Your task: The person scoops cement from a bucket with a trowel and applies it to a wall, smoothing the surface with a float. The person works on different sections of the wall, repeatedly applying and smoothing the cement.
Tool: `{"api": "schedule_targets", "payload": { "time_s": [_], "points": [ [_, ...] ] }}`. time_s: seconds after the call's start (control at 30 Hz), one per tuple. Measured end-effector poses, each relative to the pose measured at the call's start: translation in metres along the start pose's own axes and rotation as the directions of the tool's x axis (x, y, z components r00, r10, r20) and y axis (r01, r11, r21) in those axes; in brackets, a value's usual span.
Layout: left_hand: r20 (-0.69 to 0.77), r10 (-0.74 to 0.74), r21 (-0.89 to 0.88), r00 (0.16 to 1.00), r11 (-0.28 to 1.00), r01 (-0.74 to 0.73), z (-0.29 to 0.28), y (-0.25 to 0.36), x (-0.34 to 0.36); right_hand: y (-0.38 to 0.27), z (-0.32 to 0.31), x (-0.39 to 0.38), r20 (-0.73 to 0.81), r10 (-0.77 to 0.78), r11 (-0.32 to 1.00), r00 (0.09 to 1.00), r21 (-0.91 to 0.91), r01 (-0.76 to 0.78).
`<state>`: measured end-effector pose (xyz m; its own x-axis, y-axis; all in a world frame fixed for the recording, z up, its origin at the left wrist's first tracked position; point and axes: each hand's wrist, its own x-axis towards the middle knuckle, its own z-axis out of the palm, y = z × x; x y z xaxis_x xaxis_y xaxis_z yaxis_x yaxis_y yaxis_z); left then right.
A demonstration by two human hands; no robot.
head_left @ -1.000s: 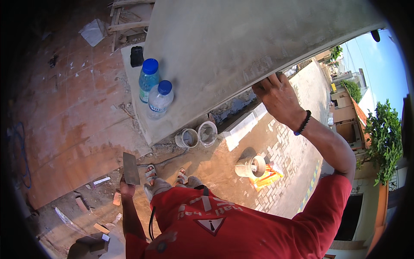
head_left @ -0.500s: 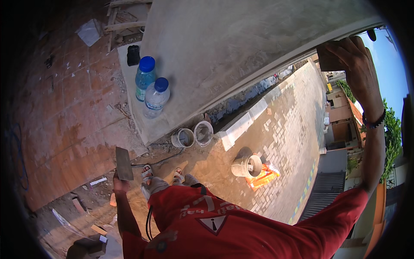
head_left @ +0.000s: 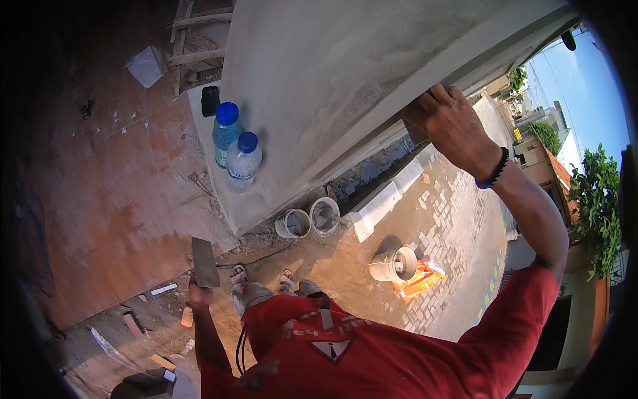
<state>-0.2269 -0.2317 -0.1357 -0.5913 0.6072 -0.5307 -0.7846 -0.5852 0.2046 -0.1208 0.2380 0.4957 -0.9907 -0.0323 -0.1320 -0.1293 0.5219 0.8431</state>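
Note:
My right hand [head_left: 458, 130] is raised at the upper right, its fingers closed round a flat, dark rectangular trowel [head_left: 415, 126]. This blade lies against the long edge of a grey cement-plastered wall [head_left: 319, 73]; my fingers cover part of it. Low on the left, my left hand [head_left: 201, 294] grips a second flat trowel, the grey rectangular plastering trowel [head_left: 205, 263], which is held well away from the wall. How its handle sits in my fingers is hidden.
Two blue-capped plastic bottles [head_left: 243, 161] and a black object [head_left: 210, 101] are on the grey ledge. Two pails [head_left: 293, 224] stand by its corner. Farther right, another bucket [head_left: 393, 264] stands beside an orange sack [head_left: 420, 282]. A water-filled gutter [head_left: 379, 171] runs along the wall.
My right hand and its trowel have moved left along the wall edge, toward me, with the elbow more bent. My left hand keeps its trowel in nearly the same pose. The view has shifted slightly.

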Motion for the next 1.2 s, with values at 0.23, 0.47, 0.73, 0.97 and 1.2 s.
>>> {"api": "schedule_targets", "payload": {
  "time_s": [0.23,0.47,0.73,0.97,1.2],
  "points": [
    [-0.136,-0.001,0.050,0.991,0.999,0.008,0.007,0.001,-0.023,0.093,-0.075,-0.046,-0.092,0.224,0.973,0.970,0.083,-0.217],
    [0.063,-0.037,0.047,0.997,0.998,0.034,0.011,0.021,-0.033,0.001,0.016,-0.094,-0.190,0.758,0.429,0.624,0.866,-0.257],
    [-0.056,0.079,0.036,0.995,0.996,-0.078,0.035,0.016,-0.076,-0.098,0.133,-0.017,-0.310,0.925,0.294,0.217,0.950,0.106],
    [-0.149,0.140,0.097,0.979,0.987,-0.127,0.032,-0.032,-0.113,-0.146,0.177,0.020,-0.073,0.975,0.081,0.210,0.996,-0.030],
    [-0.252,0.179,0.109,0.951,0.982,-0.156,0.024,-0.056,-0.131,-0.127,0.158,-0.001,0.237,0.967,-0.253,0.091,0.905,0.341]
  ]
}}
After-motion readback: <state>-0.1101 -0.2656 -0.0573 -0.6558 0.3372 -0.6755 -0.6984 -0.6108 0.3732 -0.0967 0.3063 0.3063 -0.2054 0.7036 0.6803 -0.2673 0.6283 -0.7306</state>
